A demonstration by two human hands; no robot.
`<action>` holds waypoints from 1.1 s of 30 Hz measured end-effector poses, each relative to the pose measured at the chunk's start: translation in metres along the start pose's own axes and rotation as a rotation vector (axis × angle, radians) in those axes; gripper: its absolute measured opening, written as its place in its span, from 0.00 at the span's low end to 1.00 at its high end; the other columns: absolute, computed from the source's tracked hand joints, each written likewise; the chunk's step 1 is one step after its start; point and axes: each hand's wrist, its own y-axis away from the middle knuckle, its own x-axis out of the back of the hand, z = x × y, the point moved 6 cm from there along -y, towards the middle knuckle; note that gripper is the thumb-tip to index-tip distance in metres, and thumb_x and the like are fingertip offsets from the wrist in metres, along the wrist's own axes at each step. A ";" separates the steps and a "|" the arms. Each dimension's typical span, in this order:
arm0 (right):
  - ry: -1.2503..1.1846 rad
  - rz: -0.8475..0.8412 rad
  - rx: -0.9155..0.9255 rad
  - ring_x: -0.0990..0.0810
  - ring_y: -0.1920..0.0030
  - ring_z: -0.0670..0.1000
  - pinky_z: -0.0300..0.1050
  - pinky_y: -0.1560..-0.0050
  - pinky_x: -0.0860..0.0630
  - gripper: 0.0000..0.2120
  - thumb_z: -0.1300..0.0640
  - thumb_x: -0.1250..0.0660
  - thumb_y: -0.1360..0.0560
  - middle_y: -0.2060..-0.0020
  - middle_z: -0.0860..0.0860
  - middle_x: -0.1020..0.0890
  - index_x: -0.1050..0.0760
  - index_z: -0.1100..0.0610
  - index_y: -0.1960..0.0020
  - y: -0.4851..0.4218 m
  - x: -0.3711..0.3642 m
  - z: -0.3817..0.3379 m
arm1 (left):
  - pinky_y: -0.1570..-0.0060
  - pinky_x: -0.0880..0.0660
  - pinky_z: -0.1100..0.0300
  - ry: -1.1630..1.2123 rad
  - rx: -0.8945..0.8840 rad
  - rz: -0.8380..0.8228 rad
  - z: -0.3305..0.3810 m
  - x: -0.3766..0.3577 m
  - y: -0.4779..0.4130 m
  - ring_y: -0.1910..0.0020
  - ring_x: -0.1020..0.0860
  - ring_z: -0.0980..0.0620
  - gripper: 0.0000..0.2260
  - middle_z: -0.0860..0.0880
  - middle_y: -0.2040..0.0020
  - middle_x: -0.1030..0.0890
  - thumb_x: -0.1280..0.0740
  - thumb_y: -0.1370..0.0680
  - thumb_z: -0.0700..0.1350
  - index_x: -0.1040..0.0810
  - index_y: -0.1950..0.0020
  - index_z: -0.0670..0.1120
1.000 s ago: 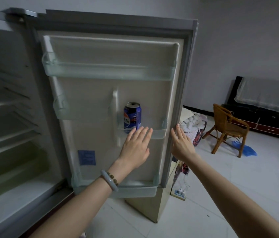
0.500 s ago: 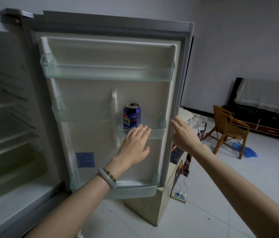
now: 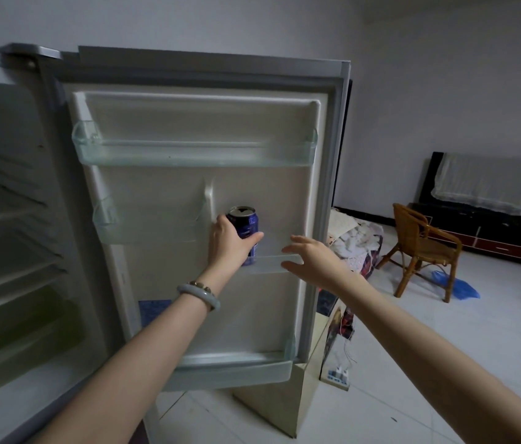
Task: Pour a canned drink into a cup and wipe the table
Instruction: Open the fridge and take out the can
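One blue metal drink can (image 3: 247,221), upright in the small clear plastic shelf (image 3: 280,262) on the right of the open white fridge door (image 3: 252,184). Gripped by the left hand (image 3: 227,243), thumb curled across the front, other fingers hidden round the back. One pale bangle (image 3: 200,294) on that wrist. Right hand (image 3: 313,259) just beside the shelf, fingers spread, holding nothing. Four clear door shelves in all. One wicker armchair (image 3: 422,248) well apart, out on the white tiled floor (image 3: 445,347).

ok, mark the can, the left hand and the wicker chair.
can (image 3: 248,223): head view, blue side above thumb
left hand (image 3: 225,241): head view, back of hand
wicker chair (image 3: 404,225): head view, backrest
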 end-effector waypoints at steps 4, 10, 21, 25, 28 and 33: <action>0.005 0.008 0.020 0.35 0.29 0.53 0.49 0.31 0.35 0.20 0.52 0.37 0.23 0.31 0.54 0.30 0.30 0.54 0.32 0.008 -0.006 0.001 | 0.83 0.32 0.71 -0.046 0.037 0.010 0.005 0.000 0.001 0.51 0.26 0.45 0.26 0.41 0.39 0.27 0.25 0.30 0.47 0.32 0.40 0.38; 0.007 0.013 0.024 0.36 0.28 0.53 0.49 0.31 0.36 0.20 0.54 0.37 0.22 0.32 0.54 0.29 0.31 0.55 0.32 0.009 -0.006 0.000 | 0.75 0.24 0.61 -0.092 0.005 0.014 0.005 0.003 -0.001 0.54 0.23 0.45 0.26 0.45 0.44 0.23 0.24 0.33 0.51 0.30 0.44 0.41; -0.387 0.034 -0.152 0.34 0.30 0.52 0.44 0.31 0.38 0.28 0.60 0.35 0.25 0.30 0.54 0.32 0.39 0.58 0.27 0.009 0.013 -0.013 | 0.51 0.29 0.59 -0.030 -0.209 -0.069 0.042 0.029 0.007 0.46 0.23 0.48 0.28 0.49 0.44 0.21 0.22 0.35 0.53 0.29 0.42 0.45; -0.965 -0.054 -0.226 0.27 0.37 0.52 0.42 0.36 0.31 0.24 0.69 0.39 0.26 0.35 0.57 0.26 0.34 0.61 0.31 0.014 0.016 -0.036 | 0.47 0.26 0.56 0.002 -0.258 -0.147 0.057 0.042 0.021 0.47 0.22 0.51 0.28 0.51 0.46 0.21 0.22 0.35 0.53 0.28 0.41 0.45; -1.305 -0.153 -0.223 0.23 0.42 0.54 0.43 0.40 0.26 0.20 0.73 0.43 0.26 0.42 0.60 0.22 0.31 0.64 0.35 0.026 0.015 -0.052 | 0.50 0.28 0.60 -0.024 -0.288 -0.200 0.056 0.051 0.038 0.49 0.23 0.54 0.28 0.54 0.48 0.22 0.23 0.35 0.53 0.28 0.40 0.47; -1.536 -0.330 -0.234 0.22 0.41 0.55 0.41 0.42 0.24 0.22 0.76 0.46 0.27 0.41 0.60 0.22 0.32 0.66 0.35 0.053 -0.002 -0.060 | 0.49 0.27 0.60 -0.034 -0.283 -0.286 0.038 0.057 0.062 0.49 0.23 0.56 0.27 0.55 0.48 0.21 0.22 0.36 0.53 0.27 0.42 0.49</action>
